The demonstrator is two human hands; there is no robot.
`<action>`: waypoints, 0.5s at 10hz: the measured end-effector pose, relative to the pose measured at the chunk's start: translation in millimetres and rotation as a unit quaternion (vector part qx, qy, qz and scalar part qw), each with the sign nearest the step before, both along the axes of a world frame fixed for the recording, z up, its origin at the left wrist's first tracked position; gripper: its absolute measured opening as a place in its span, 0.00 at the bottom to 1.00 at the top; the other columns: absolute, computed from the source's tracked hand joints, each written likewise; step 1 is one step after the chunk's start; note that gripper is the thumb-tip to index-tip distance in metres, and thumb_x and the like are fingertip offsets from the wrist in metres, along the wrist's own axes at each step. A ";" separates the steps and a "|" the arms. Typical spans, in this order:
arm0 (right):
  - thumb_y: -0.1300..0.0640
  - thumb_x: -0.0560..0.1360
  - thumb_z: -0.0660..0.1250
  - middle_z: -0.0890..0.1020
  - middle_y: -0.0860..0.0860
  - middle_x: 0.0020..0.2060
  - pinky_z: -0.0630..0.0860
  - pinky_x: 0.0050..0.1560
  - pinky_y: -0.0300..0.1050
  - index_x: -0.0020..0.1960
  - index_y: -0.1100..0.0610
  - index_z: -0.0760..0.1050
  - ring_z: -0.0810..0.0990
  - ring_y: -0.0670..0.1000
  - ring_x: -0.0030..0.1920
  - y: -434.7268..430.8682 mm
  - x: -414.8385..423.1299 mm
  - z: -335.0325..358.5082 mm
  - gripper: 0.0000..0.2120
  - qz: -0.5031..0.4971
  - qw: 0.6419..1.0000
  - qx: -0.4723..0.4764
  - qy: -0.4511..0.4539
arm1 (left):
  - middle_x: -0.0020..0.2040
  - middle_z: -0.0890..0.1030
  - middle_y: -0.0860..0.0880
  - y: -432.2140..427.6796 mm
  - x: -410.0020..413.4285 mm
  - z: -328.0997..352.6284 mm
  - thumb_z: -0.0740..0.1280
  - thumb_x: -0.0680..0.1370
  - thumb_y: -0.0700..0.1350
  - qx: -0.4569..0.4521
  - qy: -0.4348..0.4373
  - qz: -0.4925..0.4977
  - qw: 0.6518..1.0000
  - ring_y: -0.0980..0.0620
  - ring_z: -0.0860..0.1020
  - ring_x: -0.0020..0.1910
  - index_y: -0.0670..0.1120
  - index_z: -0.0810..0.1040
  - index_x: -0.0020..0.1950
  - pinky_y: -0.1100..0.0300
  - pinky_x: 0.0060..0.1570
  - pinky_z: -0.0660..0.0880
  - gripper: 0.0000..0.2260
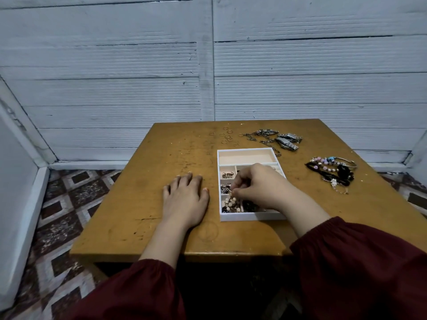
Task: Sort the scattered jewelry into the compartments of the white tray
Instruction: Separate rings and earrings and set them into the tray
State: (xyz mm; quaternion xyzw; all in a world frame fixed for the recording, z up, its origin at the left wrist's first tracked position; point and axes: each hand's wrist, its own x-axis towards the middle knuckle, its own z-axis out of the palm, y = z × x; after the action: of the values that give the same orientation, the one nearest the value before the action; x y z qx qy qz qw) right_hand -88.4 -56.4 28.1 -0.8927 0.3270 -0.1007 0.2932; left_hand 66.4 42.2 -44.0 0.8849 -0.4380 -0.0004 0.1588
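- Jewelry lies partly in the white tray (250,217) at the middle of the worktop (161,158); gold rings (227,136), watches (287,140) and beaded bracelets (332,172) sit loose beyond and to its right.
- Right hand (261,184) reaches across the tray, wrist bent, its fingers (238,181) pinching a small piece over the left compartments.
- Left hand (184,199) rests palm-down just beside the tray, digits loosely spread flat.
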 end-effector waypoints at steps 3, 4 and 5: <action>0.56 0.70 0.72 0.84 0.47 0.34 0.79 0.43 0.43 0.42 0.51 0.84 0.81 0.45 0.38 1.9 1.2 -7.8 0.02 0.015 0.999 -0.035 0.008 | 0.76 0.60 0.51 -0.2 -0.7 0.3 0.53 0.80 0.57 0.002 -0.004 0.002 1.000 0.48 0.55 0.75 0.54 0.62 0.74 0.46 0.72 0.50 0.22; 0.58 0.73 0.69 0.85 0.49 0.38 0.79 0.46 0.45 0.45 0.50 0.84 0.81 0.47 0.41 2.9 1.9 -7.1 0.06 0.031 0.998 -0.048 0.030 | 0.76 0.60 0.51 0.0 -1.1 0.3 0.53 0.80 0.57 0.001 -0.005 0.000 1.000 0.48 0.55 0.75 0.54 0.62 0.74 0.46 0.72 0.50 0.22; 0.60 0.74 0.65 0.84 0.49 0.42 0.78 0.48 0.43 0.49 0.50 0.83 0.81 0.48 0.44 4.3 0.6 -6.4 0.11 0.037 0.998 -0.042 0.033 | 0.76 0.60 0.51 0.1 -0.5 0.3 0.53 0.80 0.57 -0.001 -0.005 -0.002 1.000 0.48 0.55 0.75 0.54 0.62 0.74 0.46 0.72 0.50 0.22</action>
State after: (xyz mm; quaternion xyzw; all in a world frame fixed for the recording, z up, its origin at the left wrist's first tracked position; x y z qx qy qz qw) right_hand -87.7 -52.1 21.7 -0.9186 0.2988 -0.0735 0.2479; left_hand 65.9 42.3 -43.7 0.8841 -0.4402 0.0042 0.1571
